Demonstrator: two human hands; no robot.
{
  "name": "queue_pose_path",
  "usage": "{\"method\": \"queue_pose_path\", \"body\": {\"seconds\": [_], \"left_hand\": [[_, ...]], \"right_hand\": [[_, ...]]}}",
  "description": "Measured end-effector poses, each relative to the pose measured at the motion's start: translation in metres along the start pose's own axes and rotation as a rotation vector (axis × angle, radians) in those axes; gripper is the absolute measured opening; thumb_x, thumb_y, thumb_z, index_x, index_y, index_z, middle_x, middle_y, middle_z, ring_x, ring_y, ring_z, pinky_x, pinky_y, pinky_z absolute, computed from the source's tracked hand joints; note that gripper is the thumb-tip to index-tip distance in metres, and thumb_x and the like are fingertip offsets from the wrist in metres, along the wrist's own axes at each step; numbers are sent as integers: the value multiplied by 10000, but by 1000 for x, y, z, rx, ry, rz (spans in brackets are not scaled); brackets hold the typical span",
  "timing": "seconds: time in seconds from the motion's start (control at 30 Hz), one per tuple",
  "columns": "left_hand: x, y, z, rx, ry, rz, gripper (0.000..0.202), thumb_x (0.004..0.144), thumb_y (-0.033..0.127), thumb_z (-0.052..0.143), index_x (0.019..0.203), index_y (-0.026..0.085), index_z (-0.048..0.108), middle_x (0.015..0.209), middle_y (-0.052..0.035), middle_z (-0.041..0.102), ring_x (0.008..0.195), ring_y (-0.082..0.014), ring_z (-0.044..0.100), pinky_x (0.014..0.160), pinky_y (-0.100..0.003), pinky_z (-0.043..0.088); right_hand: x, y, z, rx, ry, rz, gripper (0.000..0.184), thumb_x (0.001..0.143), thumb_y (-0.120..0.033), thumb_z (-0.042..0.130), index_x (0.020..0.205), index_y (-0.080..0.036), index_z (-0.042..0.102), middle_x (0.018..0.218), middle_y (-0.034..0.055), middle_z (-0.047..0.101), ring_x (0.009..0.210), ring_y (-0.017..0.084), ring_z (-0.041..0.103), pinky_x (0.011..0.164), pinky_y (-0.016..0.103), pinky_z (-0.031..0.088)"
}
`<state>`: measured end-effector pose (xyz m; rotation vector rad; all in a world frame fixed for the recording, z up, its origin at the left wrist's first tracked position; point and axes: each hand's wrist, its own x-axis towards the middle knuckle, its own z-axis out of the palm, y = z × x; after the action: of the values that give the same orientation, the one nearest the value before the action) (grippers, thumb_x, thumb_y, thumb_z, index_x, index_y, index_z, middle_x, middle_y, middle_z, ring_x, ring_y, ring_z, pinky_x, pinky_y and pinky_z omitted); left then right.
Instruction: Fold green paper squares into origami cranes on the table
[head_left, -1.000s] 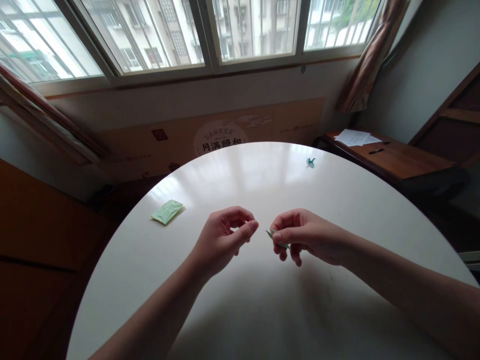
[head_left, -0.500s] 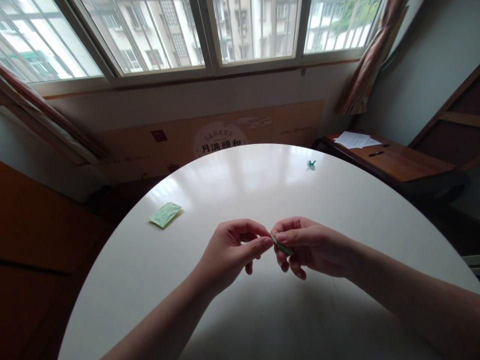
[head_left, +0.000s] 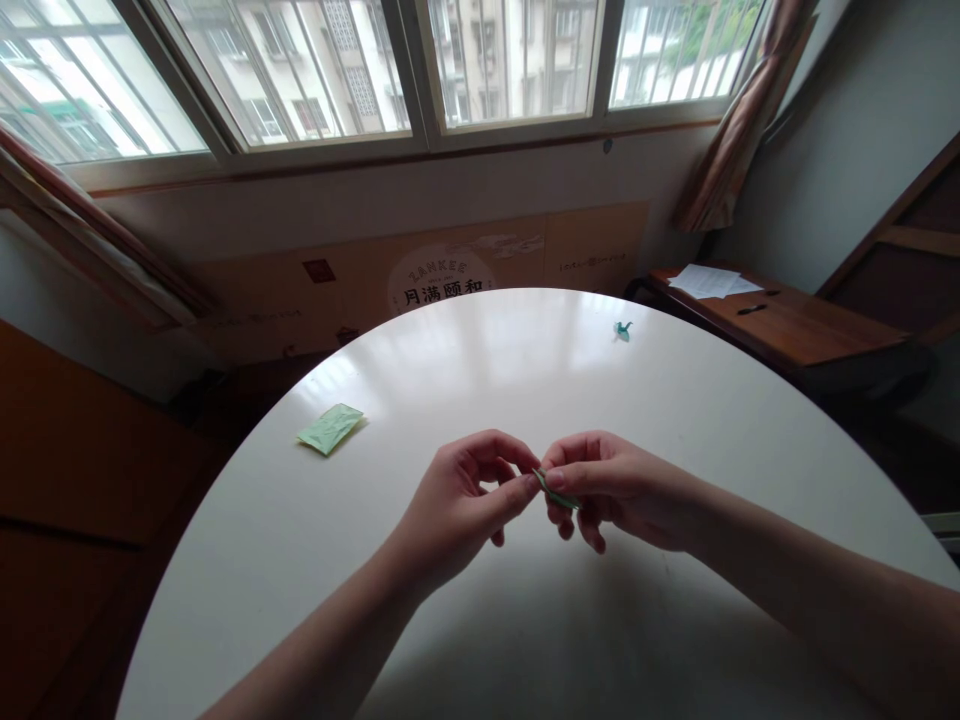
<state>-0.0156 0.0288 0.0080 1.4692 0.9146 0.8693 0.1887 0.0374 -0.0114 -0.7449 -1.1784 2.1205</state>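
Note:
A small folded piece of green paper (head_left: 559,494) is held between my two hands above the table. My left hand (head_left: 476,495) pinches its upper left end between thumb and index finger. The thumb and fingers of my right hand (head_left: 604,485) close on the middle of the paper, and its lower end sticks out below the thumb. Fingertips hide part of the paper, so its exact folded shape is unclear.
The round white table (head_left: 480,375) bears a flat light green paper packet (head_left: 331,430) at left and a small teal folded-paper bird (head_left: 622,330) at far right. A wooden side table (head_left: 832,325) beyond holds white sheets (head_left: 712,281) and a dark pen (head_left: 750,309).
Both hands have shifted slightly to the left and up with the green paper between them. The packet and the bird have stayed put.

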Motion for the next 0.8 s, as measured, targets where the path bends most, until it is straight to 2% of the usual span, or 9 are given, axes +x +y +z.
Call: {"method": "queue_pose_path", "body": {"seconds": [0.1,0.2,0.33,0.6,0.8], "left_hand": [[-3,2,2,153,75,104,69,844,223,700,873,160,689,738,-17,648,589,-110,571,409,-163,471],[-5,4,4,298,172,279,52,814,151,698,863,161,682,826,-32,658,637,-115,606,440,-167,488],[-6,5,4,449,183,471,76,809,81,673,810,157,679,856,-30,651,607,-87,609,461,-160,510],[-5,8,-2,612,139,591,95,836,64,658,824,157,670,888,-42,655,625,-79,609,484,-158,518],[-6,9,1,687,175,682,100,826,47,661,819,146,670,875,-54,666,643,-90,615,509,-175,528]], "right_hand": [[0,0,3,-26,39,-23,205,826,-327,781,818,-139,699,698,31,703,600,120,667,424,136,498],[0,0,5,-29,59,-36,213,822,-334,781,817,-143,689,689,26,697,599,123,663,429,143,495],[-1,-1,6,-49,62,-42,222,815,-344,786,817,-147,684,684,24,693,602,128,658,437,152,491],[0,0,4,-123,58,-66,201,841,-352,763,852,-168,682,729,23,704,656,143,670,473,176,499],[-1,3,9,-140,90,-148,199,851,-353,757,857,-165,690,711,21,696,653,142,670,487,182,500]]}}
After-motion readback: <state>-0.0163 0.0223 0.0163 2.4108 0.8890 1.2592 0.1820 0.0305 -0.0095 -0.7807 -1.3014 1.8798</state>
